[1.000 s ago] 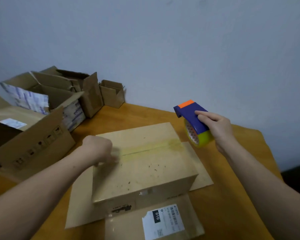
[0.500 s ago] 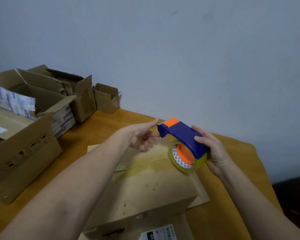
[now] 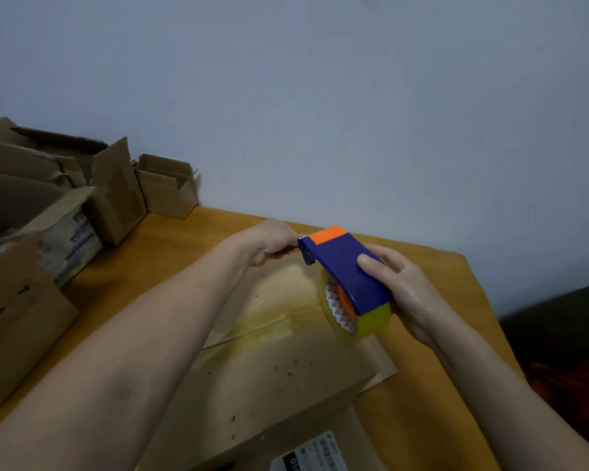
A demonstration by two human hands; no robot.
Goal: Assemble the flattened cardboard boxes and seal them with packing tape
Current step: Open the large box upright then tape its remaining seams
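My right hand (image 3: 405, 294) wrapped round tape dispenser (image 3: 346, 266), frame centre | left hand (image 3: 272, 241) pinching at its blade end, tape end unseen | box (image 3: 279, 368) below, lower centre | pull tape straight, keep it taut.

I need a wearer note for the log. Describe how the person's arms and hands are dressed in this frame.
Both forearms are bare as far as the frame shows: no sleeve or cuff on either. The left hand and right hand wear no gloves, and no watch, bracelet or bandage shows at either wrist. No ring is visible on the fingers in view, though some of the left hand's fingers are hidden. Nails look short and unpainted.
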